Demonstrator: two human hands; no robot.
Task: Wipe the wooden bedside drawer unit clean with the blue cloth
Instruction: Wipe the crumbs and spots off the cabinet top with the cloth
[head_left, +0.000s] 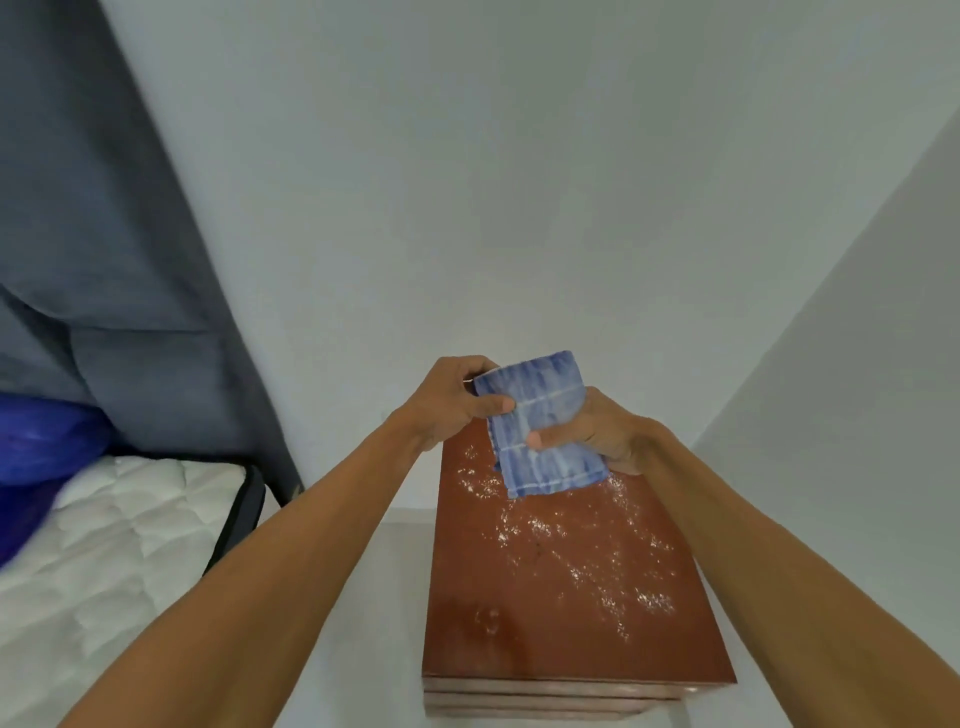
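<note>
Over the far end of the unit, seen from my head camera, I hold the cloth with both hands close together. My left hand pinches its upper left edge, with the thumb lying across the front of the fabric and the fingers curled behind. My right hand grips it from the right. That thumb presses on the middle of the cloth and the fingers are wrapped round the back, out of sight. The cloth is blue with pale stripes and folded into a rough oblong. It stands nearly upright between my hands, its top edge against the wall in view and its lower edge hanging down over the back of the unit's top. I cannot tell whether that edge touches the wood.

The unit is reddish-brown and glossy. Its top runs away from me, and the front edges of the drawers show at the bottom. White specks are scattered over the top from just below the cloth towards the near right, and the near left part has a dull smear. To the left lies a white quilted mattress with black edging. A grey curtain hangs above it, with something deep blue at its foot.
</note>
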